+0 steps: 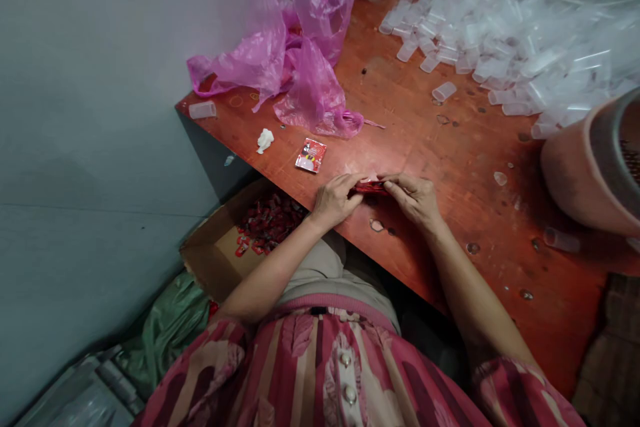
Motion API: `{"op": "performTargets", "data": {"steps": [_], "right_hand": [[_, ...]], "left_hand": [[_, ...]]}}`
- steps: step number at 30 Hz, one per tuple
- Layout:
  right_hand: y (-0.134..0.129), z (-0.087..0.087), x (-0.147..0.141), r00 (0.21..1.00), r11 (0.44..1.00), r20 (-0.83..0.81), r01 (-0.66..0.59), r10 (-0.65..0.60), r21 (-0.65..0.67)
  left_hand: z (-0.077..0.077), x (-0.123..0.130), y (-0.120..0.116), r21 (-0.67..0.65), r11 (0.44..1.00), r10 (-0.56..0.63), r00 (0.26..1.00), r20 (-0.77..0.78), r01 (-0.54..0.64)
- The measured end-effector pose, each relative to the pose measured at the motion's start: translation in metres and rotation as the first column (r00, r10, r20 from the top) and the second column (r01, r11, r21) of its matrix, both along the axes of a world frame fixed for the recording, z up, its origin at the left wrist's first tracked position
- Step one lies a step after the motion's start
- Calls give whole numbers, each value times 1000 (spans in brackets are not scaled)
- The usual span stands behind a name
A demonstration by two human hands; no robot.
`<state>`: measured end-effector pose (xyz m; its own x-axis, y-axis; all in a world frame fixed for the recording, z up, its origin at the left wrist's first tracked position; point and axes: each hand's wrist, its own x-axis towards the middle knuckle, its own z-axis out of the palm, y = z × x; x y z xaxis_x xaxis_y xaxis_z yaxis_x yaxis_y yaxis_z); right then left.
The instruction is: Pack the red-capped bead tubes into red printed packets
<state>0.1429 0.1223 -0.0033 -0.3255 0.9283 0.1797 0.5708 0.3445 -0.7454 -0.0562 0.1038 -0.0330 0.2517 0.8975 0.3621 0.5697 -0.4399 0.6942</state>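
Note:
Between my two hands, just over the red-brown table (415,127), is a small stack of flat red packets (371,186), seen edge-on. My left hand (338,200) pinches its left end, and my right hand (411,197) has the fingers closed on its right end. A single red printed packet (311,155) lies flat on the table, up and to the left of my left hand. Beside that packet is a crumpled white scrap (265,141).
Pink plastic bags (315,83) lie at the table's back left. Many clear plastic cups (500,40) are heaped at the back right, near a pink bucket (575,167). Below the left edge, a cardboard box (205,260) holds small red pieces; a green bag (173,327) is beside it.

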Motion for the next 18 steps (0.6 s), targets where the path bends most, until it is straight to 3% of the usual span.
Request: {"op": "performTargets", "data": {"steps": [6, 10, 14, 18], "right_hand": [[3, -1, 1, 980, 991, -190, 37, -62, -130], [8, -6, 1, 960, 980, -281, -46, -11, -195], [10, -15, -2, 973, 988, -206, -124, 102, -95], [10, -9, -13, 999, 994, -13, -30, 32, 101]], "left_hand": [[10, 3, 4, -89, 994, 66, 993, 96, -58], [12, 2, 6, -194, 972, 153, 983, 103, -131], [10, 1, 5, -203, 965, 190, 977, 95, -168], [14, -1, 2, -211, 961, 202, 974, 100, -177]]}}
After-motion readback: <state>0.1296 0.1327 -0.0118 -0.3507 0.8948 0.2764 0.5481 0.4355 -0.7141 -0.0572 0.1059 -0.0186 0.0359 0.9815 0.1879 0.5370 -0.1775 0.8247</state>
